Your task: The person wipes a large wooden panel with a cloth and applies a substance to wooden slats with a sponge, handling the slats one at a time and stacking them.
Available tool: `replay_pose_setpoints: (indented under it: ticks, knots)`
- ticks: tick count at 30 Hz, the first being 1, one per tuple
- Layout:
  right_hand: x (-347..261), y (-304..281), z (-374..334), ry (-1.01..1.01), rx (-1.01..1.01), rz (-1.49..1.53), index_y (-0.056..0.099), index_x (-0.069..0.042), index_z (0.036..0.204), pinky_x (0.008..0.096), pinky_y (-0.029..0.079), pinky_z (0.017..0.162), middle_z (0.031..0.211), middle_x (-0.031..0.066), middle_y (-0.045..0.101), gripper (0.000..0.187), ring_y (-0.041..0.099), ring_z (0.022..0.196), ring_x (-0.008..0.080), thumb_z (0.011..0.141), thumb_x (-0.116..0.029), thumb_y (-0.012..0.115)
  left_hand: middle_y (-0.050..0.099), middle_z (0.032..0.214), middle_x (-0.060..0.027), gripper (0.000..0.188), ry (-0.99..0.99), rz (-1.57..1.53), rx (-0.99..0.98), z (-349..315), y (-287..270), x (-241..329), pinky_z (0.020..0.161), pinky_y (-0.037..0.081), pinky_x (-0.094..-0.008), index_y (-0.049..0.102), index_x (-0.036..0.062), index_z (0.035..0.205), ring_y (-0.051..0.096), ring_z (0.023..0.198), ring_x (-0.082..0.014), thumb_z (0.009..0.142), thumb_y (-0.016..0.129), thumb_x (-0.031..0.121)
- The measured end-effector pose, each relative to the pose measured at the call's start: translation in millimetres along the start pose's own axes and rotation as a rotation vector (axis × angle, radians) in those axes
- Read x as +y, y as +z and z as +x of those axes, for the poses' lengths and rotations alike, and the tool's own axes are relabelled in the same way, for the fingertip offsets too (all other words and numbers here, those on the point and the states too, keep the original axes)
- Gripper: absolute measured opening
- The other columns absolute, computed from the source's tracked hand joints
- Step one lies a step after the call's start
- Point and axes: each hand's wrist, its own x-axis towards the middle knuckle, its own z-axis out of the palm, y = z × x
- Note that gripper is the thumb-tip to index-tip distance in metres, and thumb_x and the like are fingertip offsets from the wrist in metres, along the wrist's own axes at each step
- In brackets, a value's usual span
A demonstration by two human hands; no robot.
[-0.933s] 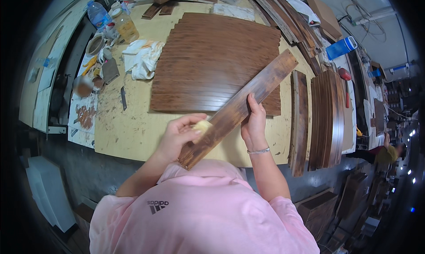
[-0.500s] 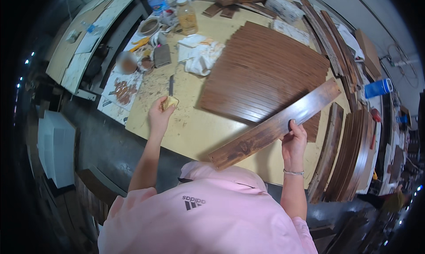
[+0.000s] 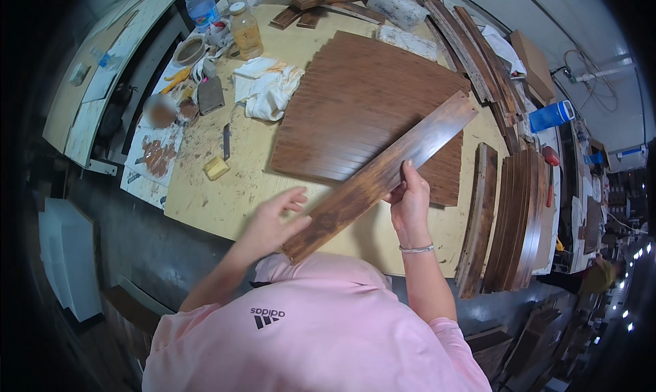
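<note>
A dark brown wooden plank (image 3: pixel 369 184) slants across the front of the table, raised above it, its near left end by my shirt. My right hand (image 3: pixel 411 204) is closed on its lower edge near the middle, thumb on top. Beside the plank's near end is my left hand (image 3: pixel 273 225), fingers apart and holding nothing; whether its fingertips touch the wood I cannot tell. On the table to the left lie a small yellowish block (image 3: pixel 216 168) and a dark, narrow blade-like tool (image 3: pixel 226 141). Behind the plank spreads a broad layer of brown slats (image 3: pixel 355 98) laid side by side.
A crumpled white cloth (image 3: pixel 266 85), a jar of amber liquid (image 3: pixel 246 33), a water bottle (image 3: pixel 201 6) and a grey block (image 3: pixel 210 95) stand or lie at the left. More planks (image 3: pixel 512 221) line the right side, near a blue bottle (image 3: pixel 551 116). Wood offcuts (image 3: pixel 311 13) lie at the back.
My left hand has let go of the yellowish block, leaving it on the table, and moved right to the plank's near end. My right hand still holds the plank. The view has shifted.
</note>
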Motion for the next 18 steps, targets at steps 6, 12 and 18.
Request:
replay_pose_setpoints:
  ticks: [6,12,18]
  knots:
    - [1.3,-17.0,-4.8,0.059,-0.136,-0.057,0.062,-0.002,0.103,0.0297,0.056,0.066,0.088,0.0043,0.067,0.018,0.064,0.073,0.0125,0.085,-0.004,0.065,0.064,0.122,-0.015,0.061,-0.072,-0.022,-0.165,-3.3,33.7,-7.1,0.096,0.049,-0.0302,0.047,-0.0034,0.137,0.061,0.11,-0.0165,0.082,0.073,0.003]
    - [-5.0,-14.3,-10.6,0.037,-0.136,-0.006,0.062,-0.001,0.095,0.0343,0.06,0.068,0.084,0.0064,0.067,0.01,0.065,0.072,0.015,0.085,-0.004,0.06,0.069,0.113,-0.0178,0.057,-0.073,-0.032,-0.057,-1.6,35.9,-3.5,0.09,0.052,-0.0341,0.057,0.0011,0.128,0.068,0.105,-0.0271,0.077,0.079,0.014]
    - [-2.3,-17.6,-1.2,0.049,-0.141,0.05,0.061,-0.001,0.097,0.0296,0.054,0.056,0.087,0.0088,0.068,0.019,0.066,0.072,0.0163,0.094,-0.017,0.051,0.069,0.112,-0.0176,0.057,-0.023,0.034,-0.005,-2.5,36.8,5.1,0.088,0.053,-0.0346,0.058,0.0015,0.126,0.069,0.102,-0.0275,0.076,0.081,0.014]
